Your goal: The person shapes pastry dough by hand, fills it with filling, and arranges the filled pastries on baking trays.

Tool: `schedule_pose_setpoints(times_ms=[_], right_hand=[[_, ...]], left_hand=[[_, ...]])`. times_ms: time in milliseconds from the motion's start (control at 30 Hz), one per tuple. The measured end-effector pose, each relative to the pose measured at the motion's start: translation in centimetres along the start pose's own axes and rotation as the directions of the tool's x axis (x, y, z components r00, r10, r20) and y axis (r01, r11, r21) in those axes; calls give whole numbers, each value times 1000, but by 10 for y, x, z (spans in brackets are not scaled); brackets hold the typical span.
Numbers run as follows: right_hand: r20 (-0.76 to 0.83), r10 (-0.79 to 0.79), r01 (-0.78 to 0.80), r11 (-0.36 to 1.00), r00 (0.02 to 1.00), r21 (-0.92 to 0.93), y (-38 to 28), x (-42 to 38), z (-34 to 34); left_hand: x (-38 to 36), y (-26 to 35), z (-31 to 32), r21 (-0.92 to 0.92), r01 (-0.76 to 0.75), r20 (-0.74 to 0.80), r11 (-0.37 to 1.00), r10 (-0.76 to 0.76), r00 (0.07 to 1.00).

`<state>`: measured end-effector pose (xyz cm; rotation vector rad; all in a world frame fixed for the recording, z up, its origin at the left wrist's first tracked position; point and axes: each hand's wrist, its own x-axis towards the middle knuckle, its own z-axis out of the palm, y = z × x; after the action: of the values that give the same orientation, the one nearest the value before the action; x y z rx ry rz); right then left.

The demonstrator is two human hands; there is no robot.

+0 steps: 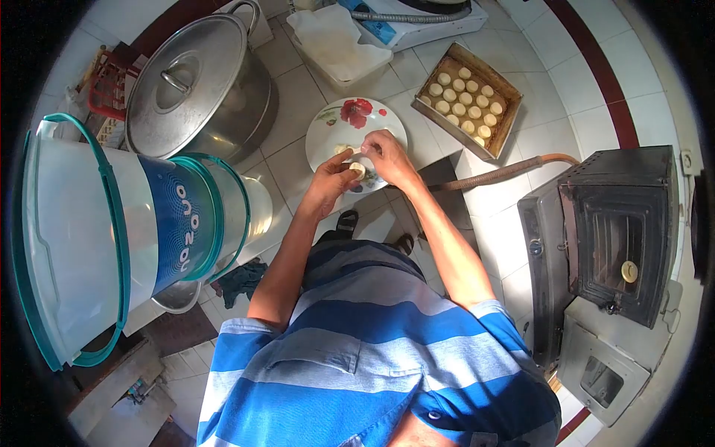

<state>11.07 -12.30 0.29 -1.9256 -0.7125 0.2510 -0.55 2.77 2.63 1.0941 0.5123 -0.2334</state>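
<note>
Large white bucket (86, 238) with teal trim at far left, blue label band, lying sideways in view. Metal pot (246, 112) beside it, lid (182, 78) on. On the right, a dark oven (622, 223) with a glass panel and a round pale knob or dial (629, 271). A pale tub (354, 71) near the top, paper or cloth (328, 37) lying over it; a white appliance (439, 26) to its right with a gray hose across it. Brown hose (499, 176) runs toward the oven.

Square metal pan (514, 97) sits upper right of the plate, holding rows of small pale rounds (474, 112), spaced out. White plate (320, 141) with red flower print is under the two hands, its lower part partly covered.

Left hand (331, 185): thumb and fingers closed around a pale dough round (357, 171), held over the plate's lower part. Right hand (386, 154): just beside the left fingertips, fingers bent inward; cannot tell if the tips are together or pinching anything. Small pale lump (342, 150) by the left fingertips, over the plate; whether it touches the hand is unclear.
</note>
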Motion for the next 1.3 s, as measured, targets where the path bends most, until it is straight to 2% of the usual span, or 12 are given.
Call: schedule_pose_setpoints(times_ms=[133,200,400,500,567,667,800,867,967,1167,1267,1300], right_hand=[[42,86,-89,993,995,78,-7,-7,-14],[213,367,-425,777,905,464,-22,-11,-27],[60,314,-292,771,947,566,-50,-26,-53],[92,256,-269,846,962,460,-63,-34,-58],[64,74,-94,906,995,412,-75,-38,-56],[-7,-46,46,970,999,238,-95,-38,-53],[47,36,-48,950,998,308,-107,-37,-55],[-11,10,-6,943,1000,331,-108,-35,-52],[-79,-15,42,939,997,343,-114,-35,-52],[-101,-5,38,943,995,332,-113,-40,-44],[-110,-6,47,926,994,374,-111,-40,-37],[-103,-31,71,910,994,408,-107,-40,-36]], left_hand=[[2,0,-1,-9,-13,-20,1000,13,1000],[0,0,-2,-11,-29,-11,1000,29,1000],[-14,8,2,-159,-57,-20,986,55,998],[-27,24,11,-342,-103,-4,934,109,994],[-37,33,17,-459,-88,95,884,148,984],[-41,33,23,-390,-125,85,912,171,982],[-53,46,35,-428,-146,102,892,208,973],[-59,53,38,-592,-95,169,800,239,956],[-54,42,41,-479,-236,86,846,313,946],[-59,43,50,-430,-277,-61,859,279,958],[-49,31,42,-556,-271,8,786,331,944],[-49,31,41,-471,-283,6,836,324,946]])
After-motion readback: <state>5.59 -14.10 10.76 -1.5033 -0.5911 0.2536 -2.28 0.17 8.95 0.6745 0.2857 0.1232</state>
